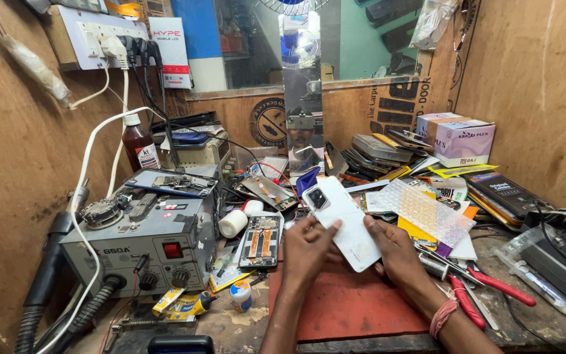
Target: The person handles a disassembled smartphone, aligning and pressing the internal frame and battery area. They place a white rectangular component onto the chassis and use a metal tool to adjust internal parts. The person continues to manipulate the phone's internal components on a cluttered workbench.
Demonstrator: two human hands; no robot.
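**White phone held over a crowded repair table**

Head view: plywood walls are enclosing a cluttered table [244,321], with a mirror strip and a window behind it. A red mat [352,305] is lying at the front edge, under the person's forearms.

Both hands are gripping a white phone [342,219] above the mat, back side up, its dark camera block pointing toward the upper left. The left hand [306,249] is closing around the phone's lower left edge, thumb pressing on the back cover. The right hand [394,252] is clamping the lower right edge, fingers tucked beneath; a red thread is circling that wrist.

To the left, a grey hot-air rework station [142,246] is sitting with black hoses trailing down, a disassembled phone [260,241] lying just beside it. A brown bottle [140,145] is standing behind the station. Red-handled pliers [486,292] are resting right of the mat, near the right wrist. A sheet of bubble wrap [427,211] is lying just beyond the phone, and cardboard boxes [456,137] are stacked at the back right.
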